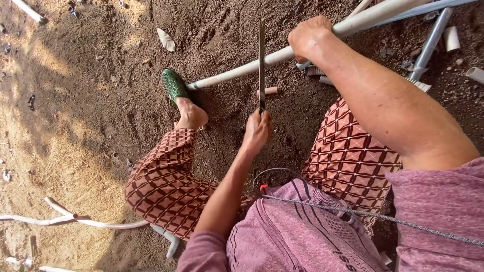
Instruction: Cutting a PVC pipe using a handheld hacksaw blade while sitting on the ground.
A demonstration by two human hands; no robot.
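A person in patterned trousers grips a long white pipe (252,66) with the right hand (308,38) closed around it, while the left hand (257,128) is clenched on the lower end of a thin saw blade (261,65) set upright across the pipe. The pipe slants over bare dirt (101,100), its near end pinned under a green shoe (174,84), with pipe offcuts (451,38) scattered just beyond.

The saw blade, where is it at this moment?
In the head view the saw blade stands upright at top centre, held from below by the left hand, crossing the white pipe beside the right hand.
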